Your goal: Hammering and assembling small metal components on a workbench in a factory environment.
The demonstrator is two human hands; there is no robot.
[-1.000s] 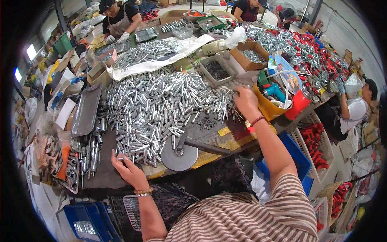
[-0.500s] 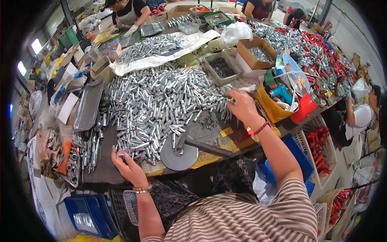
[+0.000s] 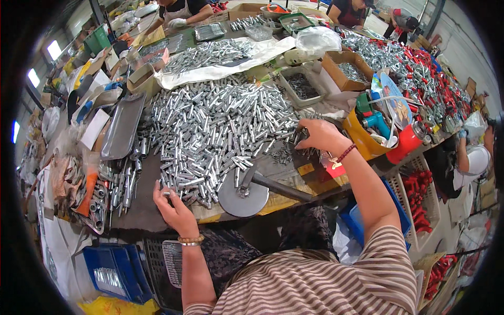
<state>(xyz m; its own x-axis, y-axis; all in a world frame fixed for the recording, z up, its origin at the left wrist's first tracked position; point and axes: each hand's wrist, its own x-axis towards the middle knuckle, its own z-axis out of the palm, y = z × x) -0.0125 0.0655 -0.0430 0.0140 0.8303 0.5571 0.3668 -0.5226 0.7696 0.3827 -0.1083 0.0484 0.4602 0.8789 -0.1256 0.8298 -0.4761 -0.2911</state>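
Observation:
My left hand [image 3: 177, 212] is at the near left edge of the heap of silver metal sleeves [image 3: 210, 126], its fingers curled round a short metal sleeve [image 3: 167, 194]. My right hand [image 3: 326, 137] reaches to the heap's right side. Its thumb and fingers are bent together beside small dark pins [image 3: 283, 156]; whatever they grip is mostly hidden. Between the hands, a hammer [image 3: 278, 188] rests its head on a round grey metal disc [image 3: 236, 202], handle pointing right.
A yellow bucket [image 3: 359, 134] of tools and a red bottle [image 3: 404, 144] stand on the right. Behind the heap are a plastic tub [image 3: 321, 97] and a cardboard box [image 3: 331, 68]. A metal tray [image 3: 122, 128] lies left. Other people work across the table.
The whole view has shifted, moving the table rightward in the picture. My right fingers have bent lower, toward the pins. My left hand keeps its hold on the sleeve.

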